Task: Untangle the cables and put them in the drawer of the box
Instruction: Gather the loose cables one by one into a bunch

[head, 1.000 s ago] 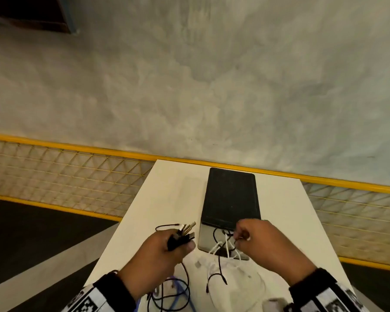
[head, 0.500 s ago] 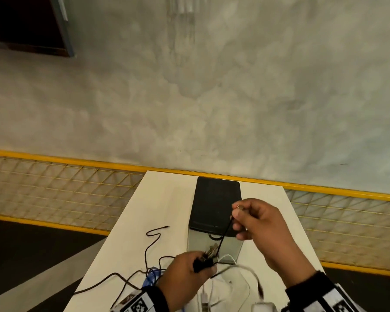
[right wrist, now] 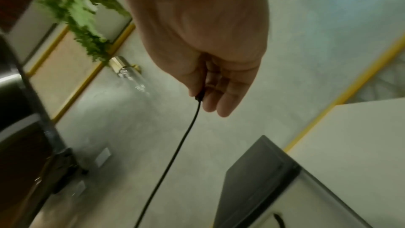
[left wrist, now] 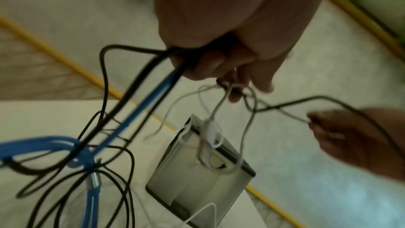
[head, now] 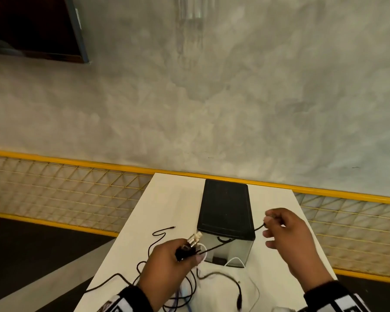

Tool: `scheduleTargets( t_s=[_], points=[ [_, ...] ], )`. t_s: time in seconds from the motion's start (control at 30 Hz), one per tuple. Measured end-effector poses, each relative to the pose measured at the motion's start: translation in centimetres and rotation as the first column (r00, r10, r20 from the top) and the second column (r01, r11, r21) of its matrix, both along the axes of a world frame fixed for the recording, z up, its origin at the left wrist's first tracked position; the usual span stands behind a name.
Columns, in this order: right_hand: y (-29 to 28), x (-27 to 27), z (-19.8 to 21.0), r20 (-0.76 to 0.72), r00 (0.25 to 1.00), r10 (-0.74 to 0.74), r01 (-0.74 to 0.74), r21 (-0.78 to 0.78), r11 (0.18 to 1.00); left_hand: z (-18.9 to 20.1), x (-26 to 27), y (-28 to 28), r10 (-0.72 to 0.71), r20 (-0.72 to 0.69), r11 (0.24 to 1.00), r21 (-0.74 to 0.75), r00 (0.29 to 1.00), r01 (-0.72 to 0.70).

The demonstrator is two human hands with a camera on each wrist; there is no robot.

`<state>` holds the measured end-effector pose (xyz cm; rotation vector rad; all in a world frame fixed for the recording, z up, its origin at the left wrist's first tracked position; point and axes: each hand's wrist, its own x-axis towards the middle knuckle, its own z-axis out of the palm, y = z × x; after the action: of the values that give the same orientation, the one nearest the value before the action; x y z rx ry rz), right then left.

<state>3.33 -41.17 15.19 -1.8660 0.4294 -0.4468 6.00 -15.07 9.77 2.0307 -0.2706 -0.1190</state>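
Note:
A box (head: 225,208) with a black top and grey front stands on the white table (head: 173,199); its drawer front shows a dark handle (head: 223,240). My left hand (head: 167,264) grips a bundle of cable plugs (head: 190,243) in front of the box, with black, white and blue cables (left wrist: 109,145) hanging tangled below it. My right hand (head: 282,230) pinches the end of a thin black cable (head: 234,240), drawn taut from the bundle across the box front. In the right wrist view the cable (right wrist: 175,150) runs down from the fingertips (right wrist: 200,95).
Loose black and white cable loops (head: 223,275) lie on the table near its front edge. A yellow-framed mesh rail (head: 65,183) runs behind the table against a grey wall. A green plant (right wrist: 76,6) hangs in the right wrist view.
My right hand has moved right and down from the box top, pulling the black cable out sideways. The left hand has lifted the plug bundle slightly and shifted left.

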Motion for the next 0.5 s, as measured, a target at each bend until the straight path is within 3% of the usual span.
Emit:
scheduleTargets(
  t_s=[0.13, 0.27, 0.37, 0.5],
  points=[
    [-0.6, 0.1, -1.1, 0.033, 0.995, -0.097, 0.091, 0.149, 0.985, -1.7, 0.1, 0.4, 0.004, -0.073, 0.989, 0.148, 0.997, 0.007],
    [-2.1, 0.5, 0.7, 0.174, 0.956, -0.237, 0.176, 0.309, 0.934, -4.3, -0.3, 1.9, 0.04, -0.134, 0.969, 0.246, 0.99, -0.006],
    [-2.4, 0.7, 2.1, 0.121, 0.99, -0.074, 0.037, 0.282, 0.959, -5.1, -0.8, 2.6, 0.016, -0.182, 0.971, 0.239, 0.983, 0.028],
    [1.1, 0.1, 1.2, 0.014, 0.988, 0.156, -0.155, 0.2, 0.967, -2.5, -1.2, 0.2, -0.013, -0.07, 1.0, -0.028, 0.997, 0.011]
  ],
)
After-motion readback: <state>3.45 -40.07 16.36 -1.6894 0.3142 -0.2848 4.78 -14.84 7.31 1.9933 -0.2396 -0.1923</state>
